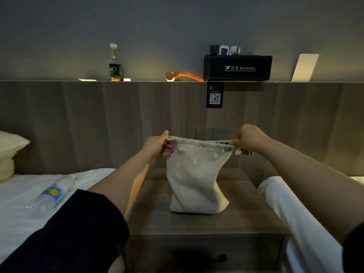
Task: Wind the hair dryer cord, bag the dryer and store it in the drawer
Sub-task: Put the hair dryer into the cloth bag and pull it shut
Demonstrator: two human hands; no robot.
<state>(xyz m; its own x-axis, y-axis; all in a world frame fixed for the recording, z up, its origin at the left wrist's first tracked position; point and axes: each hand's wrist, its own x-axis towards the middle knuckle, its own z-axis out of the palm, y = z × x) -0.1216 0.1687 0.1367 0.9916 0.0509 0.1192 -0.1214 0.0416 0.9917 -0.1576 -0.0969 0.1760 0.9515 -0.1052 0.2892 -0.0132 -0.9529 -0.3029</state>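
Both hands [157, 146] [249, 139] pinch the bag [194, 178]; contents hidden.

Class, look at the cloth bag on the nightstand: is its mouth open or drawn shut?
Nearly shut: both hands pull the bag top taut, leaving a thin slit.

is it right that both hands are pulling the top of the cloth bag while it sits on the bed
Not quite. The head view shows the left hand and right hand pulling the top of the cloth bag, but it sits on the wooden nightstand between the beds, not on the bed.
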